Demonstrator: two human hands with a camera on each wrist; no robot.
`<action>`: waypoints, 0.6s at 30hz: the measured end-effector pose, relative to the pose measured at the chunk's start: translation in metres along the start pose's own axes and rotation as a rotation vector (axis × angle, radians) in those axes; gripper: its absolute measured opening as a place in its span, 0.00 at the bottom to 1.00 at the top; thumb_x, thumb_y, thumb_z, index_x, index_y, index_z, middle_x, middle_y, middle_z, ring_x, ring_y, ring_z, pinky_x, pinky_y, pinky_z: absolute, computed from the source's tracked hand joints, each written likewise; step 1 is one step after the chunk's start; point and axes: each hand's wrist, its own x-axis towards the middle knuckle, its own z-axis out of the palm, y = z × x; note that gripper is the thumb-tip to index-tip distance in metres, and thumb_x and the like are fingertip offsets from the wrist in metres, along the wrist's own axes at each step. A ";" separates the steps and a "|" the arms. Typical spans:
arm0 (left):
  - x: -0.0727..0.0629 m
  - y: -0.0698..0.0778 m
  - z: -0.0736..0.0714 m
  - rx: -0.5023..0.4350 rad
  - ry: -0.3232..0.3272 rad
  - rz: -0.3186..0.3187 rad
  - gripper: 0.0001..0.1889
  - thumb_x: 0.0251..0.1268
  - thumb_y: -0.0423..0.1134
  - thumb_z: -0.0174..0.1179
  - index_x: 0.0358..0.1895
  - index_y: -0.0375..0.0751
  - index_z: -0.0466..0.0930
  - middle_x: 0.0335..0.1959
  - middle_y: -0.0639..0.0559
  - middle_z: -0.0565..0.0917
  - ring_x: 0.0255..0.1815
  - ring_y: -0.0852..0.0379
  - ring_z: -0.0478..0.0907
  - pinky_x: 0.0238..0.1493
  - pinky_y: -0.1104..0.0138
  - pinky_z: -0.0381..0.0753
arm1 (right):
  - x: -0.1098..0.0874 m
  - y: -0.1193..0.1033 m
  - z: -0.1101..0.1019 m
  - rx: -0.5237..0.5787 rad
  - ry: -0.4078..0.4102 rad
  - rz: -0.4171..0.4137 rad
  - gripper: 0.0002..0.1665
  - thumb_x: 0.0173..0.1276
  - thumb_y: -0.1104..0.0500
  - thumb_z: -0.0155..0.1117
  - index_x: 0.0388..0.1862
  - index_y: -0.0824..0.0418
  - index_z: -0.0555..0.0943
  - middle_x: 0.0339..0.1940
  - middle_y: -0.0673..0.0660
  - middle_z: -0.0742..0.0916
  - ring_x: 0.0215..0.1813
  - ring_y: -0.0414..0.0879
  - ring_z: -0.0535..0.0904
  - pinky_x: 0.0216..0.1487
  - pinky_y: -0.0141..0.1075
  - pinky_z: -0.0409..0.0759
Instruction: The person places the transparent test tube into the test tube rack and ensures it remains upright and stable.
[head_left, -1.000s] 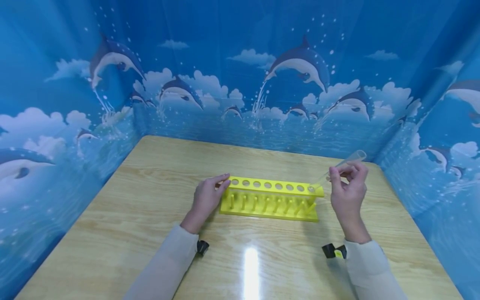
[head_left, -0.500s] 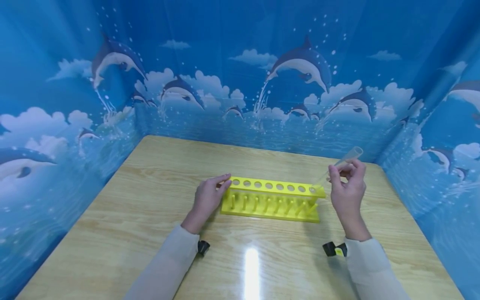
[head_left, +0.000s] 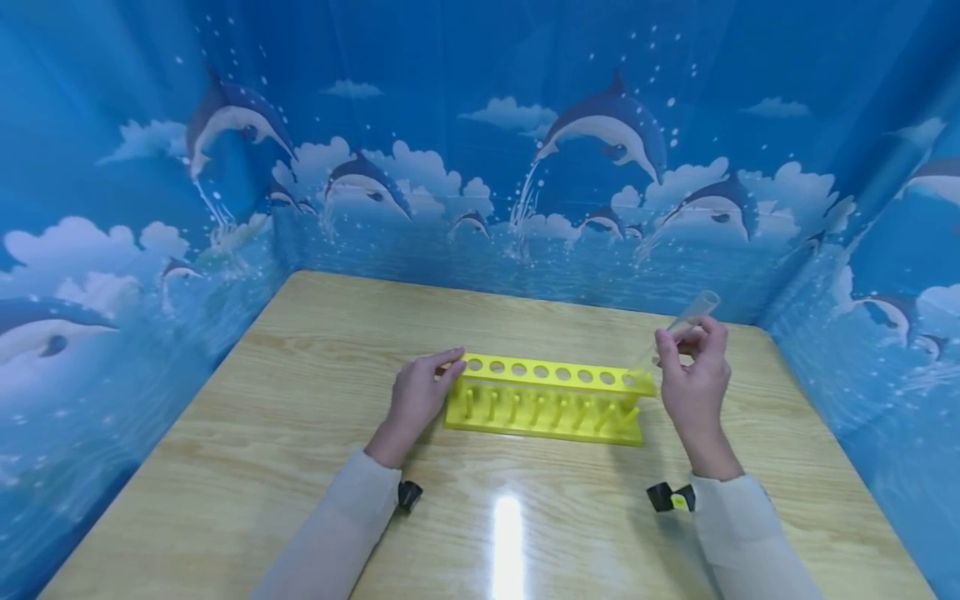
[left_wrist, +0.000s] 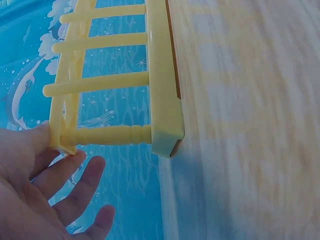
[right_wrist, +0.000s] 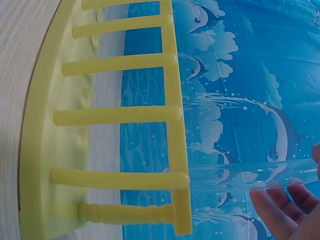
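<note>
A yellow test tube rack (head_left: 540,433) stands lengthwise on the table, with a row of holes in its top plate and a row of upright pegs on its base. My left hand (head_left: 420,390) pinches the left end of the top plate between thumb and forefinger; the other fingers (left_wrist: 82,190) spread below it. At the other end, my right hand (head_left: 697,375) holds a clear test tube (head_left: 692,312) between thumb and fingertips. The tube leans, open mouth up and to the right. Its lower end (right_wrist: 210,178) is right at the rack's rightmost hole.
The wooden table (head_left: 360,321) carries a bright light reflection near its front. Blue curtains (head_left: 480,125) printed with dolphins stand behind and on both sides. Black wrist devices (head_left: 408,496) sit at both cuffs.
The test tube's upper end has swung left, so the tube leans a little less, its lower end staying by the rightmost hole. My left hand keeps its grip on the rack.
</note>
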 end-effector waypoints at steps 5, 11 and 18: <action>0.000 0.000 0.000 0.007 0.002 0.000 0.17 0.68 0.47 0.60 0.59 0.52 0.80 0.55 0.53 0.84 0.43 0.54 0.84 0.31 0.66 0.79 | -0.001 0.002 0.002 -0.015 -0.012 0.014 0.22 0.76 0.54 0.54 0.59 0.67 0.64 0.36 0.55 0.80 0.35 0.28 0.73 0.30 0.15 0.73; 0.000 0.000 0.000 0.002 -0.003 -0.007 0.18 0.69 0.47 0.60 0.59 0.53 0.80 0.55 0.53 0.83 0.44 0.54 0.84 0.31 0.66 0.79 | -0.001 0.003 0.003 -0.025 -0.026 0.021 0.22 0.75 0.54 0.55 0.59 0.66 0.64 0.36 0.57 0.80 0.36 0.28 0.73 0.30 0.14 0.72; 0.000 0.000 0.000 -0.007 -0.012 -0.014 0.18 0.69 0.47 0.59 0.60 0.52 0.80 0.56 0.53 0.83 0.44 0.54 0.84 0.26 0.68 0.75 | -0.002 0.005 0.005 -0.024 -0.041 0.033 0.21 0.75 0.56 0.56 0.59 0.65 0.65 0.36 0.57 0.81 0.36 0.29 0.73 0.29 0.15 0.73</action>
